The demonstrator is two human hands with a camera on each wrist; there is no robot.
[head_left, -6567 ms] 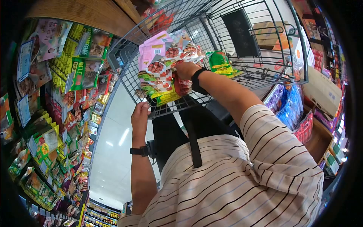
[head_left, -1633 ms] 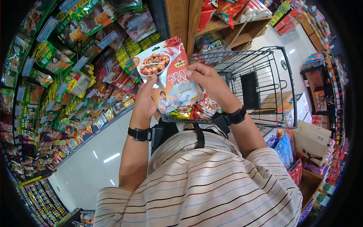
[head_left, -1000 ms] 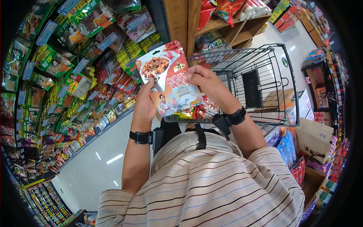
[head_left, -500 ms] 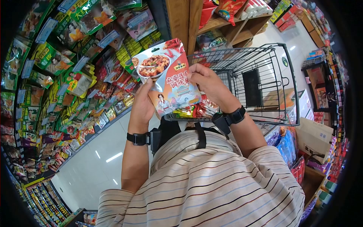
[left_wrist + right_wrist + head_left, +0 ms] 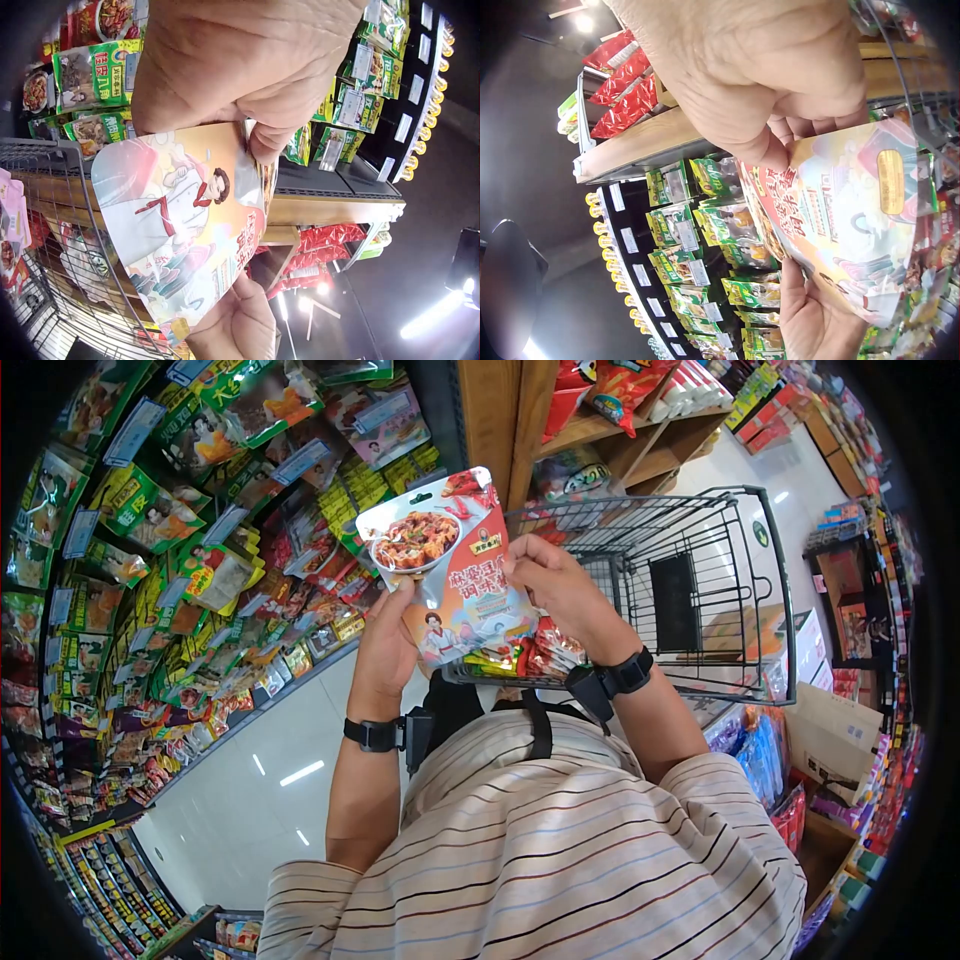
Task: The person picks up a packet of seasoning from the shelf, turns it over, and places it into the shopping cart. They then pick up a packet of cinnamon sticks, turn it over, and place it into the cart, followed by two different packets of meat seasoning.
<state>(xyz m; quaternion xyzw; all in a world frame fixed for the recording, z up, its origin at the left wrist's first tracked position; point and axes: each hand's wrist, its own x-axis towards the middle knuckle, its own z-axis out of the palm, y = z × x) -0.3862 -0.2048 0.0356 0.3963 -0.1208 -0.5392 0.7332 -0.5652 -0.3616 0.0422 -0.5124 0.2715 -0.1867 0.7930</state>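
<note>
Both hands hold up a white-and-red seasoning pouch (image 5: 455,565), its front with a bowl of food and Chinese lettering facing up in the head view. The left hand (image 5: 385,640) grips its left edge, thumb on the front. The right hand (image 5: 565,588) pinches the right edge between thumb and curled fingers. In the left wrist view the pouch (image 5: 176,214) shows a cartoon cook. The right wrist view has the left hand (image 5: 817,322) at the pouch's opposite edge. Just beyond the pouch, several colourful packets (image 5: 545,653) lie in the near end of the wire shopping cart (image 5: 690,695).
Hanging green food packets (image 5: 145,510) with price tags line the shelf at left. Red snack bags (image 5: 630,395) stand on a wooden shelf at the back. A cardboard box (image 5: 830,735) and blue plastic-wrapped goods (image 5: 760,755) sit at right.
At 6.6 s ago the right hand was among packets in the cart and the left hand at its rim. Since 1.6 s ago both hands hold the pouch, which has only tilted slightly.
</note>
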